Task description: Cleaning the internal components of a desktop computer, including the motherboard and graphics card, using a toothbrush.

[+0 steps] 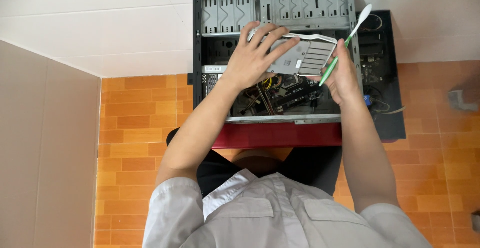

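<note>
A flat grey metal drive cage with slotted vents [305, 58] is held above the open interior of a grey steel computer case [272, 53], which lies on its side on a dark red table [280, 134]. The left hand [257, 55] is spread over the cage's near end, fingers fanned across its top and gripping its edge. The right hand [342, 75] is closed around the cage's far end, and a green-handled brush with a white head [345, 40] is pinched in the same hand, its head pointing up past the case rim. Below the cage, bundled coloured cables and a dark circuit board [287, 95] are seen inside the case. The step in hand is judged to be the lifting or seating of the cage within the case; a level, two-handed movement clear of the cables would be called for next. An orange tiled floor [135, 113] is visible around the table
</note>
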